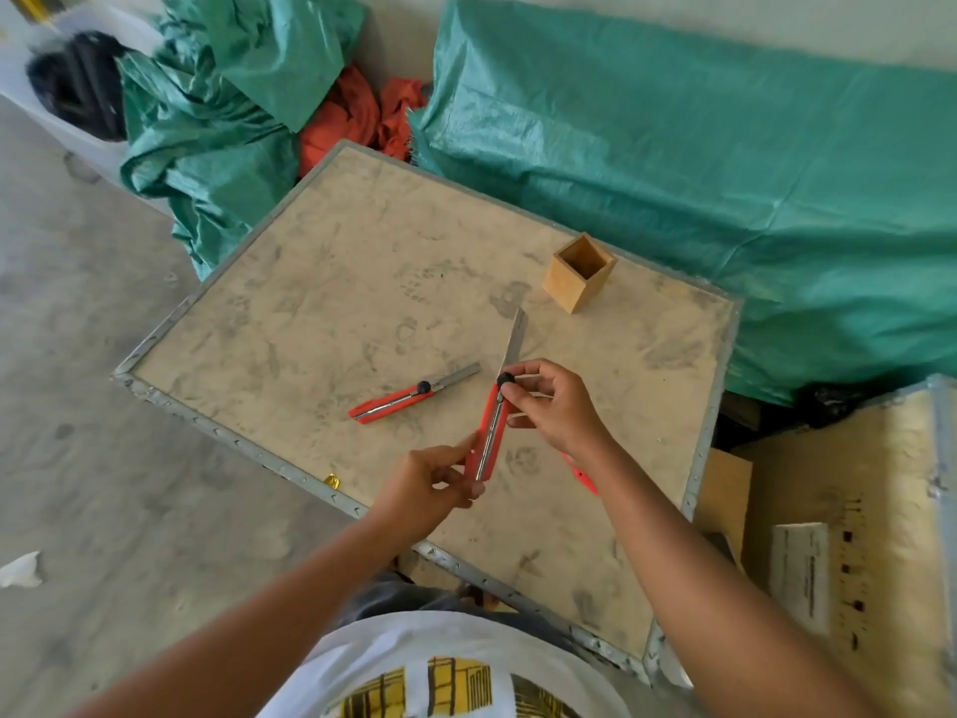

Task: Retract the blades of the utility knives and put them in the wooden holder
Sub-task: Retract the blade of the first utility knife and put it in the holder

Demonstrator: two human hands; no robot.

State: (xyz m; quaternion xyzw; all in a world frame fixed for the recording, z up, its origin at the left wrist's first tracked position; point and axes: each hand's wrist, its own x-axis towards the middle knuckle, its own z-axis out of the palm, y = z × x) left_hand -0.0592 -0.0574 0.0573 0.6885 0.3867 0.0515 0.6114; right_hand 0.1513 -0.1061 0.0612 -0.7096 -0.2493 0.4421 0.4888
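Metal-edged plywood table [321,282] stands on grey concrete floor [77,406]. Green tarpaulins [673,163] lie far; wooden crate [854,536] right.

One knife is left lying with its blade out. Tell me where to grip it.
Grip the lying knife by its red handle, coming from the near left end. The bare blade juts toward the far right past the black slider, so fingers stay behind that.

— How many utility knives are on view?
— Three, all red: one held knife [489,437] with blade out, a second knife [409,399] lying on the board, a third knife [582,474] mostly hidden under an arm.
— And holders?
— One wooden holder [579,272].
— Hands?
— Two: left hand [432,484], right hand [554,406].
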